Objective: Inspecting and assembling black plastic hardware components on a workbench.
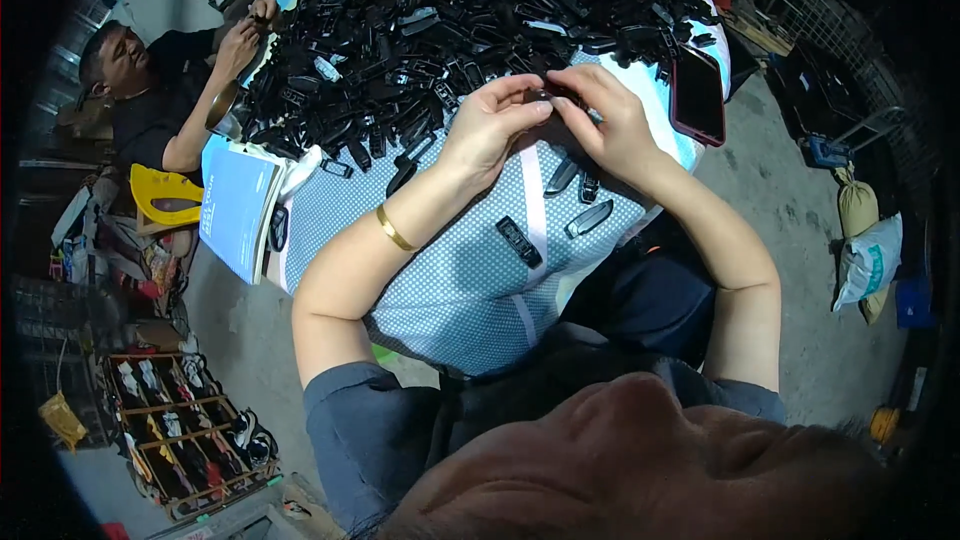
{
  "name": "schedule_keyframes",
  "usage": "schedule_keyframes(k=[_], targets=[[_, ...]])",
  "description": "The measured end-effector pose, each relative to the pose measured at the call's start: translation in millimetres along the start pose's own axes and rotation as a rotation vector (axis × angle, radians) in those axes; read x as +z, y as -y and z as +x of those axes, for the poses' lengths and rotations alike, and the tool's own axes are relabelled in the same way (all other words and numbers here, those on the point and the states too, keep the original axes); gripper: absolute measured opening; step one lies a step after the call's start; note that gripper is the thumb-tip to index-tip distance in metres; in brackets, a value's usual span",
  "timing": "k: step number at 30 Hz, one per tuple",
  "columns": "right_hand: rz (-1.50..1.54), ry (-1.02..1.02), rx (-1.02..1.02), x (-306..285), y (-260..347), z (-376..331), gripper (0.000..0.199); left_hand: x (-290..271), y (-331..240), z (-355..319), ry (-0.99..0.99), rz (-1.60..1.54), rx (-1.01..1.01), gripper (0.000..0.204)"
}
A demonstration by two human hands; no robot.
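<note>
Both hands meet over the near side of the table, just before a heap of black plastic parts (400,50). My left hand (497,125), a gold bracelet on its wrist, pinches a small dark part (542,95) between thumb and fingers. My right hand (607,118) pinches at the same part from the other side; the fingers mostly hide it, so its shape cannot be told. Below the hands, on the dotted cloth (430,270), lie a black rectangular part (519,242), a curved black shell (589,220) and a few similar dark pieces.
A phone (697,95) in a dark red case lies right of the heap. At the table's left edge are a blue-covered book (238,210) and a metal cup (228,110). Across from me, a co-worker (150,80) handles something small. Sacks (866,265) stand on the floor at right.
</note>
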State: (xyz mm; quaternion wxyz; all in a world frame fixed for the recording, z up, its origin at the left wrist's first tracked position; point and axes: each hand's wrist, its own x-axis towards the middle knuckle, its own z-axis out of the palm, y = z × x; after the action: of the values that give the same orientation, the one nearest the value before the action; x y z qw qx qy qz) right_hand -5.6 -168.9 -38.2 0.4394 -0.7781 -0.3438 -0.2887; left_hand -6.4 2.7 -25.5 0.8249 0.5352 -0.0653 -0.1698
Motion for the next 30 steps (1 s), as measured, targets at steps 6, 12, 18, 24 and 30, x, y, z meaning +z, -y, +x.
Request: schedule_keyframes(k=[6,12,18,24,30], targets=[[0.172,0.003,0.175,-3.6,5.0,1.4,0.025,-2.7,0.9,2.1,-0.003,-0.099,0.129,0.039],[0.633,-0.105,0.437,-1.1,15.4,0.2,0.037,0.8,-3.2,-1.4,-0.029,0.121,0.294,0.042],[0.230,0.052,0.332,-5.5,14.0,-3.1,0.038,0.9,-5.1,-3.1,-0.048,0.296,0.349,0.047],[-0.084,0.022,-0.032,-4.0,15.9,-3.0,0.032,3.6,-2.8,-4.4,-0.027,0.240,0.384,0.046],[0.460,0.159,0.483,-8.1,12.8,2.4,0.029,4.9,-17.3,-10.9,0.116,0.432,0.426,0.043]])
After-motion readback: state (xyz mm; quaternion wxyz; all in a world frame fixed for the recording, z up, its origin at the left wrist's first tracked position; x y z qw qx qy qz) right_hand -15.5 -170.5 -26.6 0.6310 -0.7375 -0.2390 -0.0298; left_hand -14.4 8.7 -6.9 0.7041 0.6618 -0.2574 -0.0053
